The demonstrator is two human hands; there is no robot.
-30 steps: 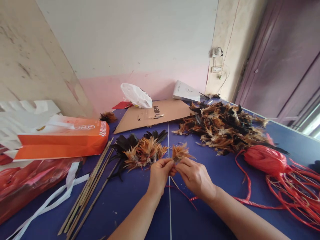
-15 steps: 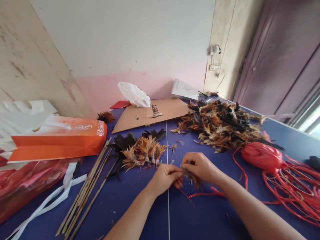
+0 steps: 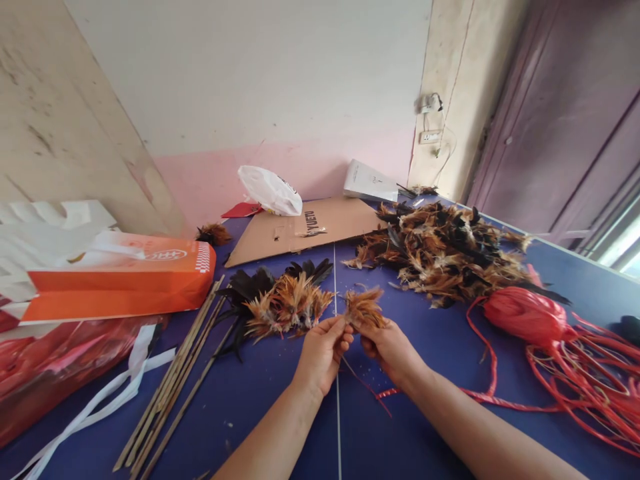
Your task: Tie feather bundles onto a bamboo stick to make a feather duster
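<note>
Between my fingertips is a small bunch of brown feathers [image 3: 364, 307], its tips pointing away from me. My left hand [image 3: 325, 350] pinches the bunch at its base. My right hand [image 3: 391, 348] is closed on the same bunch from the right, thumb against the feathers. A thin red string [image 3: 367, 387] hangs below my hands to the table. Just beyond my left hand lies a group of brown and black feather bunches [image 3: 287, 303]. The quill ends are hidden by my fingers.
A large loose feather pile [image 3: 440, 250] lies at the right, near a ball of red plastic twine [image 3: 525, 315]. Several thin sticks [image 3: 175, 373] and an orange paper bag [image 3: 120, 280] are at the left. Flat cardboard [image 3: 310, 227] lies at the back of the blue table [image 3: 270, 400].
Half a second ago my right hand had the feather bunch turned down toward me; now its tips point up and away. Both hands have come back together nearer the table's white line.
</note>
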